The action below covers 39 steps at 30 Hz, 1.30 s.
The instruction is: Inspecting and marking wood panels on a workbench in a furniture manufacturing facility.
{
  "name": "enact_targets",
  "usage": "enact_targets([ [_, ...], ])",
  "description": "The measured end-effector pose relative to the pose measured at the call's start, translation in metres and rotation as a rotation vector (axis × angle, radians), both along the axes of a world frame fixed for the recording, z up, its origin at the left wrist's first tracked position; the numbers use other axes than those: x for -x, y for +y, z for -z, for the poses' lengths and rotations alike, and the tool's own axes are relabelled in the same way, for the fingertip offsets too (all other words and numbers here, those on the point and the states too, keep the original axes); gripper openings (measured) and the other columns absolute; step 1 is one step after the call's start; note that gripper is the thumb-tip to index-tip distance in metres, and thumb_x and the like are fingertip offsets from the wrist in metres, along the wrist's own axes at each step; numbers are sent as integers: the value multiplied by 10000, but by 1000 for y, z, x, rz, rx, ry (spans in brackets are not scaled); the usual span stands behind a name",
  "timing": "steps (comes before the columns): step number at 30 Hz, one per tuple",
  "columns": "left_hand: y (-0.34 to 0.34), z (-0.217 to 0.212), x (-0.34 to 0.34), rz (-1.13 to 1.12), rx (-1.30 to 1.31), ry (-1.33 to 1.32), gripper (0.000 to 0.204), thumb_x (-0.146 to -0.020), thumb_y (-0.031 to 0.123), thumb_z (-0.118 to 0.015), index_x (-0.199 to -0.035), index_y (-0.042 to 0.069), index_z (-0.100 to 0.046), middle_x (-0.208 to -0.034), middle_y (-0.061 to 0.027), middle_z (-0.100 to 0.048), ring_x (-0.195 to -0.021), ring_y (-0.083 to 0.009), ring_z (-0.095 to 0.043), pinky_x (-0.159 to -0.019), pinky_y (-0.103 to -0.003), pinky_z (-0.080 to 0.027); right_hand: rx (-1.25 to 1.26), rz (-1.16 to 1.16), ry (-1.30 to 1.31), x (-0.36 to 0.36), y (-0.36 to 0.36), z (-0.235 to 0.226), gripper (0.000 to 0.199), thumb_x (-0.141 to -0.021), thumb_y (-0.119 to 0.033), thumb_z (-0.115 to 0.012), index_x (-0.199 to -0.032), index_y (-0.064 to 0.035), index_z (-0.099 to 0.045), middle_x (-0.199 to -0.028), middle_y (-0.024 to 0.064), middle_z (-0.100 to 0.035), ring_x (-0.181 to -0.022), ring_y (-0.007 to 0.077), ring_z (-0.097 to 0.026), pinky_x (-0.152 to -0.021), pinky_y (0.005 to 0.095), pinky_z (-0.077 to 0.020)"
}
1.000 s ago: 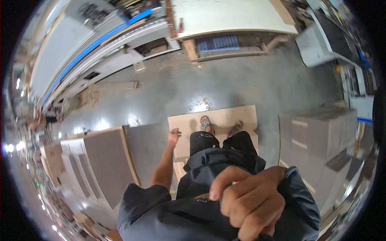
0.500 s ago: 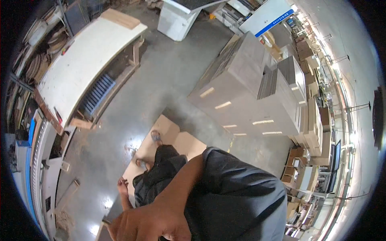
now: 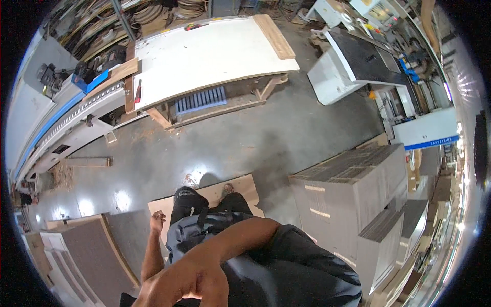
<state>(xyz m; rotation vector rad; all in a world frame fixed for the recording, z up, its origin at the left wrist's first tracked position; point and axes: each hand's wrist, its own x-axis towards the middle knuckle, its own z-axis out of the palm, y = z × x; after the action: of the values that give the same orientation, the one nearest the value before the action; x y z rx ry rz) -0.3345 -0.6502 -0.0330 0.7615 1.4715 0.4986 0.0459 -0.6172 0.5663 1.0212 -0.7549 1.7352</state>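
My left hand (image 3: 157,220) hangs low on the left, beside my left leg and above a flat cardboard sheet (image 3: 245,185) on the floor. Its fingers are loosely bent and apart, with nothing visible in them. Across my chest reaches my right arm, and my right hand (image 3: 186,281) looms large at the lower edge, close to the camera. Only its back and knuckles show well; the fingertips are hidden, so whether it holds anything cannot be told. My dark trousers and a sandalled foot (image 3: 228,189) are over the cardboard.
Ahead stands a white-topped workbench (image 3: 204,53) with a wooden board (image 3: 273,36) and red-handled tools on it. Tall stacks of grey panels (image 3: 327,199) rise on the right. Brown panels (image 3: 92,256) lean at lower left, near a wood piece (image 3: 89,161) on the floor.
My view has swung to the right, so the workbench now lies straight ahead and the panel stacks sit lower right. Brown panels have come into view at lower left. Both hands keep much the same pose.
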Motion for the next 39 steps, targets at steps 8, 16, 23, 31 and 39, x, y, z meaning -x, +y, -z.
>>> enact_targets([
  [8,-45,15,-43,281,-38,380,200,-1060,122,-654,-1241,44,-687,-979,-68,-738,-844,-181,-711,-747,-320,-574,-2,-88,75,-37,57,13,421,-1095,-270,-597,-1273,107,-653,-919,26,-510,-788,146,-457,-730,332,-389],
  [16,60,126,-83,237,-5,280,211,-1053,167,-685,-1223,44,-705,-976,-67,-745,-833,-191,-711,-738,-329,-566,1,-36,-11,-51,171,76,446,-1092,-264,-598,-1322,118,-631,-924,44,-504,-773,165,-459,-705,347,-384],
  [23,322,139,-151,245,-313,152,315,-1119,262,-543,-1275,18,-667,-1031,-131,-783,-880,-200,-718,-833,-362,-566,17,-56,-46,-44,299,122,451,-1102,-268,-580,-1317,126,-626,-923,51,-502,-769,167,-456,-700,347,-379],
  [31,519,0,-245,215,-477,205,339,-1122,187,-562,-1372,-27,-641,-1052,-120,-770,-975,-196,-727,-928,-331,-566,-84,181,-185,-68,403,163,394,-1084,-375,-611,-1186,2,-662,-939,54,-583,-790,193,-536,-716,377,-420],
  [39,610,1,-302,20,-499,166,258,-1099,88,-565,-1311,-24,-660,-1048,-97,-760,-964,-165,-709,-907,-310,-563,141,573,-1059,-221,469,294,154,-1025,-176,-602,-1024,-42,-677,-931,48,-605,-793,160,-544,-782,350,-487],
])
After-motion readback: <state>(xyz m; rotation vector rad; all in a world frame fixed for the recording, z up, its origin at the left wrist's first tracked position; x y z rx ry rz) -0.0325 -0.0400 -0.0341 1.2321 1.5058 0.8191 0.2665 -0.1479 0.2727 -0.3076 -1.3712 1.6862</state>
